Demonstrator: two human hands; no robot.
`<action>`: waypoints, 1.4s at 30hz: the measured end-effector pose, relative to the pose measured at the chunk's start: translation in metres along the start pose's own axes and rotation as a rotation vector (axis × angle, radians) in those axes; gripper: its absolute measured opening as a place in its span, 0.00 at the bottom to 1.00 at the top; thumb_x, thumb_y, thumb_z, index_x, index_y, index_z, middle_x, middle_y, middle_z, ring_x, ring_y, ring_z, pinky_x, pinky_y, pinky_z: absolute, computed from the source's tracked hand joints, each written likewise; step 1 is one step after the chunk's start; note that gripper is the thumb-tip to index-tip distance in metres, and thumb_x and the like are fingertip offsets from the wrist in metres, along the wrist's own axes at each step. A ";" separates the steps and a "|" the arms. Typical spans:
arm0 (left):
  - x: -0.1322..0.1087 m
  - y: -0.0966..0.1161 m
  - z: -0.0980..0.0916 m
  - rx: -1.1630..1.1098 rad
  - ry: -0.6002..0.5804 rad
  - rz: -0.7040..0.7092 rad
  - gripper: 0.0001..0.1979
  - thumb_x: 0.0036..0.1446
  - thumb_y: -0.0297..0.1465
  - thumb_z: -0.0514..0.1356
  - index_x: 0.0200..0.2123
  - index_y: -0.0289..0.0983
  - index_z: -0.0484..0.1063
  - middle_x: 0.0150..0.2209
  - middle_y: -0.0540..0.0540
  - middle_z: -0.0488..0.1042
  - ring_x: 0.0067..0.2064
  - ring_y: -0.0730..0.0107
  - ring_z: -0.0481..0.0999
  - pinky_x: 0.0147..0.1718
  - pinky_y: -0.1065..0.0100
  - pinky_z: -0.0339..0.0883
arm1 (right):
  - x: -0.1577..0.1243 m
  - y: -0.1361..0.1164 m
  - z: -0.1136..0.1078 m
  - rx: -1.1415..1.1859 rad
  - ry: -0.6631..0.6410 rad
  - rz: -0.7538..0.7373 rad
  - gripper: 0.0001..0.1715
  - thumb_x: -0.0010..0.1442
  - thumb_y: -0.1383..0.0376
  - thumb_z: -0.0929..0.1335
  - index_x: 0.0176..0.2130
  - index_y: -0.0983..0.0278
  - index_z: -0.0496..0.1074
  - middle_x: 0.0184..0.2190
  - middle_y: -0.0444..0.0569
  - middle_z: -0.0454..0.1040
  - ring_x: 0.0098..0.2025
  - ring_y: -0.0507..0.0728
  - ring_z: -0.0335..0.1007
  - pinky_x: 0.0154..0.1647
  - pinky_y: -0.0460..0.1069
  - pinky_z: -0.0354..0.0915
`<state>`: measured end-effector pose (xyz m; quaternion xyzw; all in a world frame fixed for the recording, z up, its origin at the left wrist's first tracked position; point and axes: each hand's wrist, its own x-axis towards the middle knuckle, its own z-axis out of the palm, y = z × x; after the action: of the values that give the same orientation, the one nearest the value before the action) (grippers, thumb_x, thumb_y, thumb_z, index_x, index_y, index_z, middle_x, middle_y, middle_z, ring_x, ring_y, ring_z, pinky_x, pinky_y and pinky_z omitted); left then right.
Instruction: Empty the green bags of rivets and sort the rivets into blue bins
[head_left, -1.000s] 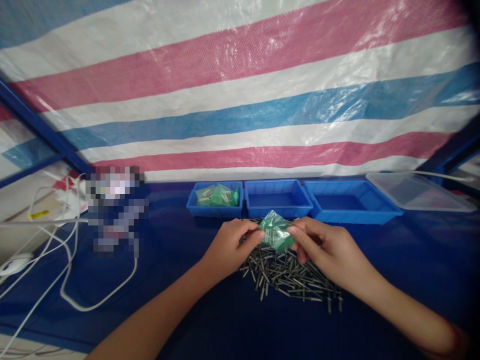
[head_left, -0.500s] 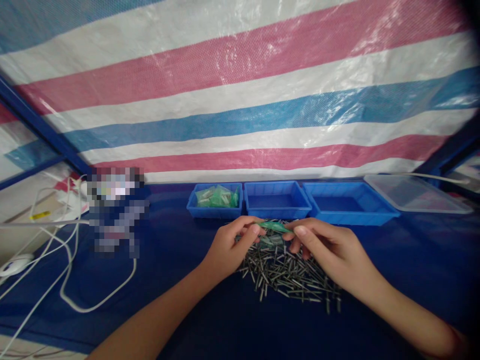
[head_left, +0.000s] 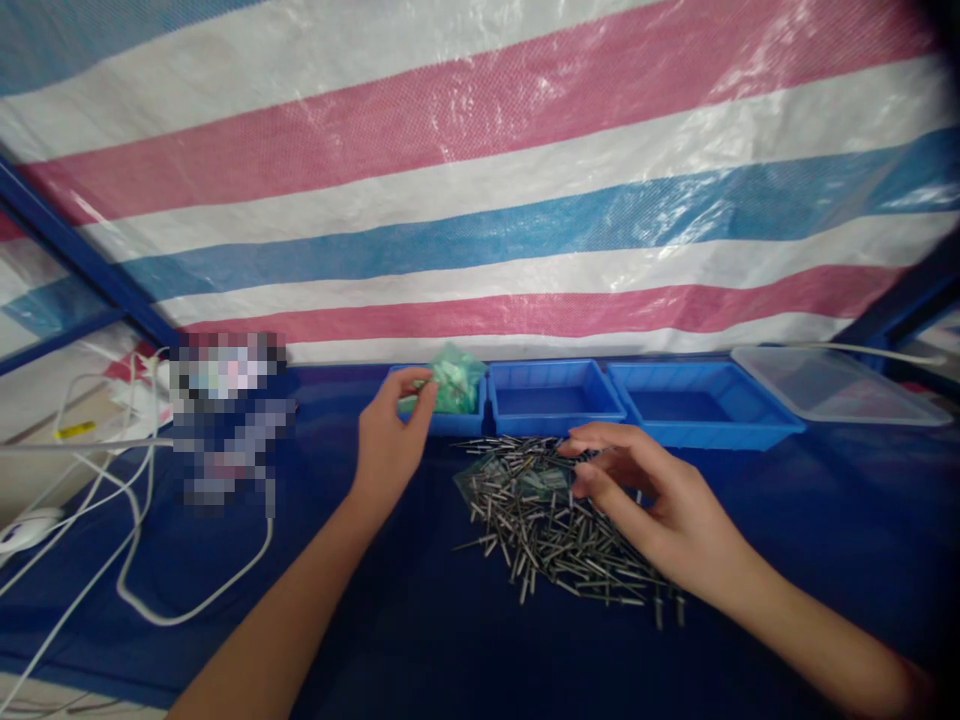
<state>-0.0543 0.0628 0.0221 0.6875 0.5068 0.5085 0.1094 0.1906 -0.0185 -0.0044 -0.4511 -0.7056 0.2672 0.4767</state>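
Note:
My left hand (head_left: 394, 432) is over the left blue bin (head_left: 448, 424), its thumb and fingers pinched at the edge of a small green plastic bag (head_left: 456, 378). The bag tilts up above the bin's rim; what lies under it is mostly hidden. Low over a pile of thin metal rivets (head_left: 559, 540), my right hand (head_left: 649, 495) has its thumb and fingers apart, with nothing in them. A clear greenish bag (head_left: 547, 484) lies among the rivets, partly covered by them.
Right of the left bin stand a middle blue bin (head_left: 555, 408) and a right blue bin (head_left: 712, 432). A clear plastic lid (head_left: 832, 388) lies at the back right. White cables (head_left: 142, 600) run across the table's left side. A striped plastic sheet (head_left: 480, 240) hangs behind.
My left hand has carried the green bag left and away from me, from above the rivets to the left bin. My right hand has let go of the bag and stays near the pile.

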 end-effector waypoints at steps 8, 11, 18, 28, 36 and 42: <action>0.019 -0.035 0.002 0.409 -0.207 0.201 0.16 0.63 0.34 0.54 0.53 0.38 0.69 0.43 0.44 0.77 0.46 0.61 0.74 0.50 0.60 0.63 | 0.001 0.001 0.003 -0.083 -0.062 -0.039 0.13 0.64 0.65 0.63 0.49 0.58 0.64 0.40 0.47 0.73 0.32 0.51 0.72 0.33 0.46 0.69; 0.016 -0.032 0.010 0.517 -0.192 0.301 0.17 0.64 0.36 0.52 0.52 0.38 0.70 0.46 0.42 0.75 0.51 0.58 0.69 0.54 0.56 0.58 | 0.003 0.002 0.003 -0.261 -0.122 -0.115 0.09 0.64 0.66 0.62 0.45 0.60 0.67 0.38 0.47 0.74 0.37 0.53 0.72 0.39 0.49 0.67; 0.004 -0.016 0.006 0.578 -0.137 0.379 0.22 0.62 0.39 0.55 0.56 0.36 0.66 0.56 0.37 0.64 0.58 0.52 0.59 0.58 0.50 0.53 | 0.002 0.008 0.009 -0.651 -0.290 -0.197 0.10 0.60 0.61 0.67 0.43 0.59 0.72 0.43 0.50 0.73 0.45 0.62 0.67 0.43 0.57 0.61; -0.026 0.032 -0.002 0.330 -0.734 0.488 0.14 0.64 0.37 0.53 0.47 0.39 0.72 0.45 0.44 0.73 0.46 0.61 0.70 0.47 0.59 0.64 | 0.003 0.012 0.007 -0.721 -0.284 -0.167 0.15 0.58 0.66 0.64 0.46 0.63 0.70 0.46 0.53 0.73 0.46 0.62 0.65 0.45 0.57 0.60; -0.057 0.031 0.018 0.291 -0.814 0.487 0.31 0.56 0.51 0.56 0.58 0.42 0.62 0.62 0.39 0.59 0.62 0.49 0.55 0.58 0.47 0.52 | 0.003 0.018 0.011 -0.635 -0.195 -0.130 0.15 0.55 0.68 0.66 0.45 0.62 0.70 0.41 0.52 0.76 0.44 0.61 0.67 0.43 0.56 0.63; -0.062 0.029 0.022 0.306 -0.835 0.412 0.30 0.59 0.47 0.55 0.61 0.41 0.59 0.64 0.40 0.57 0.64 0.49 0.53 0.59 0.47 0.52 | 0.005 0.017 0.008 -0.687 -0.244 -0.144 0.13 0.57 0.67 0.66 0.44 0.60 0.71 0.41 0.49 0.76 0.44 0.61 0.67 0.44 0.57 0.62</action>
<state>-0.0172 0.0073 -0.0053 0.9269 0.3418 0.1200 0.0981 0.1888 -0.0061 -0.0191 -0.4990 -0.8356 0.0324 0.2273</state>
